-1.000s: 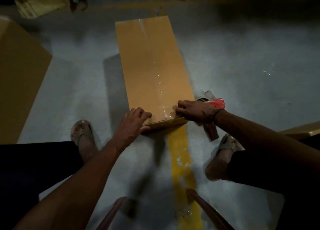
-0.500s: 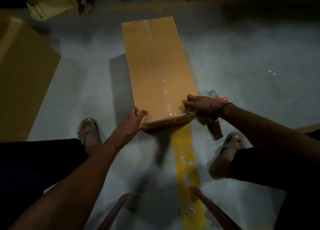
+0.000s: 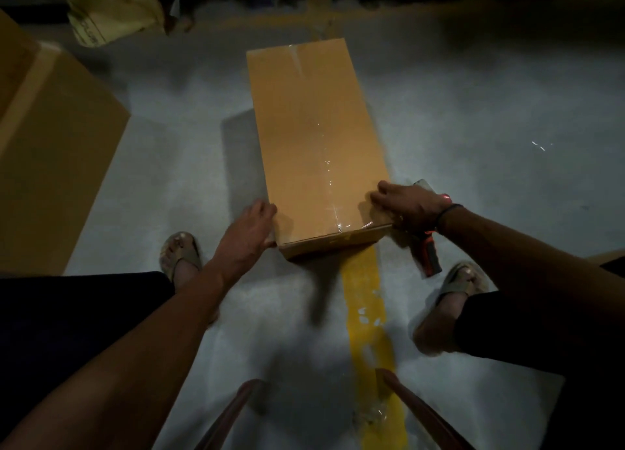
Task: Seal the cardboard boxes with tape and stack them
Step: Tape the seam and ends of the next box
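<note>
A long closed cardboard box (image 3: 311, 138) lies on the grey floor, running away from me. A strip of clear tape (image 3: 329, 179) runs along its top seam and over the near edge. My left hand (image 3: 247, 236) touches the box's near left corner, fingers against the side. My right hand (image 3: 409, 206) rests on the top at the near right corner, fingers laid flat. A red and black tape dispenser (image 3: 427, 253) lies on the floor right of the box, partly hidden under my right wrist.
A larger cardboard box (image 3: 50, 165) stands at the left. A yellow bag (image 3: 111, 13) lies at the back left. A yellow floor line (image 3: 368, 314) runs from the box toward me. My sandalled feet (image 3: 179, 256) flank the box's near end. Two reddish bars (image 3: 230, 415) show at the bottom.
My left hand slid off the top's near edge to the left side of the corner. My right hand shifted toward the right edge and its fingers flattened.
</note>
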